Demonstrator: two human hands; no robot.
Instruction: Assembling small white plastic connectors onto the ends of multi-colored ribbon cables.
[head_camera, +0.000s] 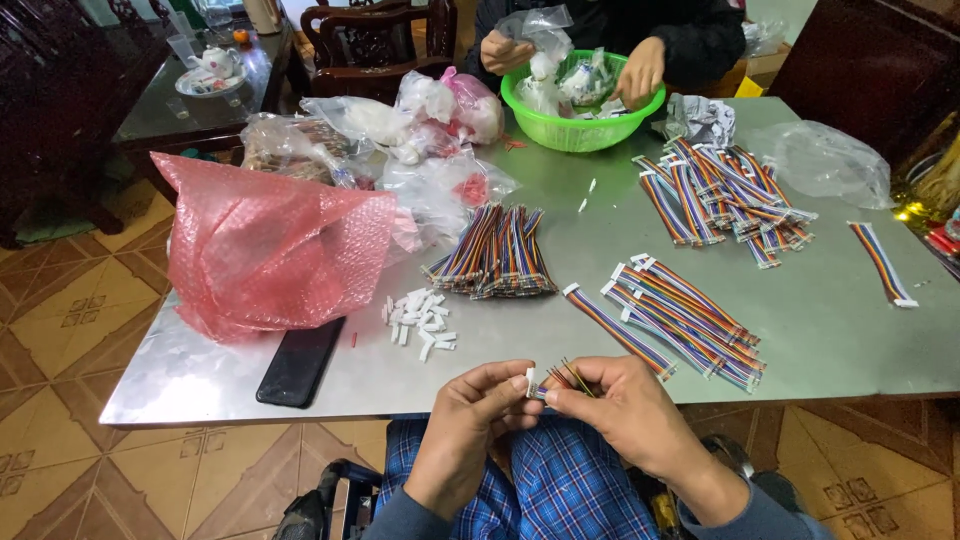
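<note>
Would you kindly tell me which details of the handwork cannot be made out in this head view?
- How the small white plastic connector meets the thin multicoloured wires: too small, and covered by left hand and right hand fingertips.
- What fills the green plastic basket: hidden by clear bags and another person's hands.
- The flat black phone: its upper end lies under pink bubble wrap.
</note>
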